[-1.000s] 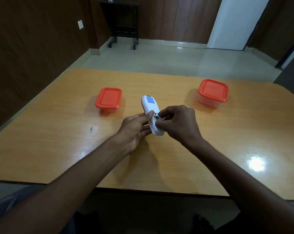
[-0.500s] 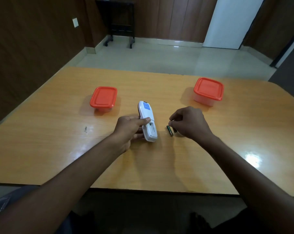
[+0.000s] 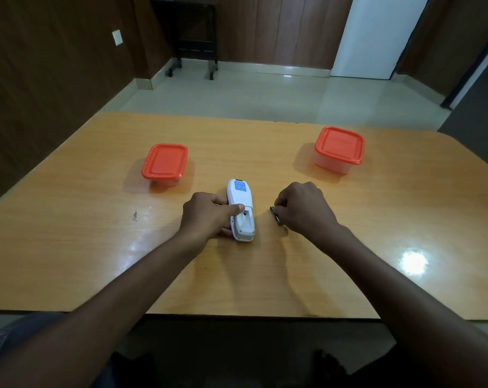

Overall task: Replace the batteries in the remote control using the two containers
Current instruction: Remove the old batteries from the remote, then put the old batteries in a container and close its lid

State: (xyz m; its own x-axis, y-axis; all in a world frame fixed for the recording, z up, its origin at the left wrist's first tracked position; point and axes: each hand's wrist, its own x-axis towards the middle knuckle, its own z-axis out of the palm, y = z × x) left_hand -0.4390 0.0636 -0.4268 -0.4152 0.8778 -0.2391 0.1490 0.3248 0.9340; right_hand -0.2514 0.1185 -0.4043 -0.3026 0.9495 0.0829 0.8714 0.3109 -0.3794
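right hand [image 3: 304,207] lowered onto battery [image 3: 274,214], left hand [image 3: 208,214] steadying remote [image 3: 240,211]

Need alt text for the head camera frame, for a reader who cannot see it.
A person's left hand steadies a white remote lying face down on a wooden table, battery bay open, while the right hand rests on a small dark battery beside it. Two closed containers with orange lids, left container and right container, sit farther back.

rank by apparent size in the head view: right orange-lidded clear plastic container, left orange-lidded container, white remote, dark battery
1-2. Right orange-lidded clear plastic container and left orange-lidded container: too alike to rank.
3. White remote.
4. Dark battery, partly hidden by the right hand.
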